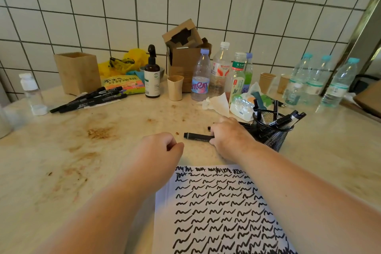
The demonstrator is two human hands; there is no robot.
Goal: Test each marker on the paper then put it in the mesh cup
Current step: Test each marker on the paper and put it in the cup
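A black marker lies flat on the stained counter, and my right hand is closed over its right end. Another dark marker tip pokes out just behind that hand. My left hand hovers as a loose fist to the left of the marker, holding nothing. The white paper lies near me, covered with rows of black squiggles. To the right of my right hand stands the black mesh cup, with several markers in it. A pile of black markers lies at the far left.
Along the tiled wall stand a wooden box, a dark spray bottle, a beige cup, cardboard boxes, several plastic bottles, paper cups and a crumpled tissue. A small clear bottle is far left.
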